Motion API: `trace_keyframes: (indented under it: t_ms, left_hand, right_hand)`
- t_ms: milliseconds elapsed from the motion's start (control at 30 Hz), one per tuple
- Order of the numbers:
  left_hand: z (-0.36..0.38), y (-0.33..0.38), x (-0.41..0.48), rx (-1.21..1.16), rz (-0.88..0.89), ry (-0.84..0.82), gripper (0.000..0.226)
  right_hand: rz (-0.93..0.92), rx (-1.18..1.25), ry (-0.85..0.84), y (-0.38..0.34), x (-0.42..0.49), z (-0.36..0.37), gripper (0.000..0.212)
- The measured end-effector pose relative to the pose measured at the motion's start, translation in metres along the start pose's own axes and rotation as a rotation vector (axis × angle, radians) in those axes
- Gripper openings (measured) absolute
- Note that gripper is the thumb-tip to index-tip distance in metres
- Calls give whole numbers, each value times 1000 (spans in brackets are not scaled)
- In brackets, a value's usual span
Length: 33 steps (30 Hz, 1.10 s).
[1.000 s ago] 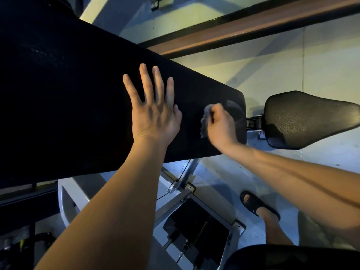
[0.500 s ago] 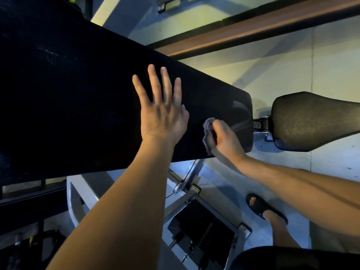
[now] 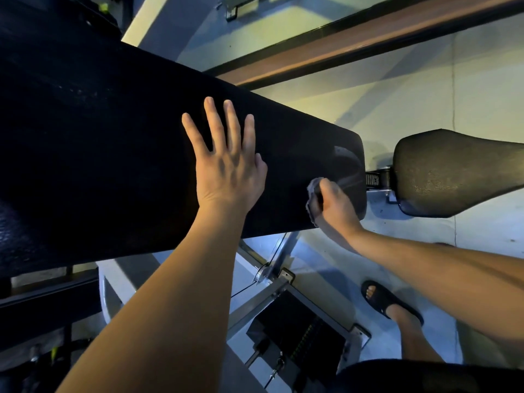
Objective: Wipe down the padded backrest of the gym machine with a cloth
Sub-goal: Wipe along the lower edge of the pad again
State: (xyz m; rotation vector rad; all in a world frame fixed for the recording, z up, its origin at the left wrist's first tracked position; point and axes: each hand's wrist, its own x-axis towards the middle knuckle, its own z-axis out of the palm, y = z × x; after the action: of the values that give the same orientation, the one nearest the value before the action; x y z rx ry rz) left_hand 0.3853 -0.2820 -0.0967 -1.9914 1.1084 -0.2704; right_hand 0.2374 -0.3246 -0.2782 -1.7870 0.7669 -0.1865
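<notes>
Now wiping the far end of the backrest (image 3: 113,137), near its lower corner.
Grasping a bunched grey cloth (image 3: 312,194), the right hand (image 3: 336,208) has slid down toward the bottom edge, leaving damp streaks (image 3: 347,171) above; the left hand (image 3: 226,171) lies flat, fingers spread.

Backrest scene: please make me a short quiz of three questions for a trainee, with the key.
1. True or false: the left hand lies flat, fingers spread, on the backrest.
2. Which grips the cloth? A) left hand B) right hand
3. Fill in: the person's footwear is a black ____.

Key: 1 true; 2 B; 3 sandal.
</notes>
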Motion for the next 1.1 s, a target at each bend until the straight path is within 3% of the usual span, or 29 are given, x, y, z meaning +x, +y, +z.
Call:
trace_keyframes:
  t_ms: [67,133,233,400,567,867,967,1100]
  left_hand:
    - [-1,1,0,-2,-5,-18,70]
    - [-1,3,1,0,-13,-23,69]
    - [-5,1,-2,-15,-17,-28,67]
    - [-1,20,-15,-215,101,2,61]
    - [23,43,-30,-39,191,-42,64]
    - [36,48,-30,35,184,54,62]
    - [38,55,-30,42,150,78,61]
    - [39,64,-30,66,123,65,63]
  right_hand:
    - [8,17,28,-9,-9,6,18]
    - [-104,-31,-52,-25,-18,3,11]
    - [-108,8,-139,-16,-16,-2,32]
    - [6,244,-180,26,-10,-8,13]
    - [-85,187,-176,42,-7,-5,9]
    - [-38,141,99,67,-21,26,12]
    - [32,226,280,49,-34,44,18]
    - [-64,291,318,13,-45,62,18]
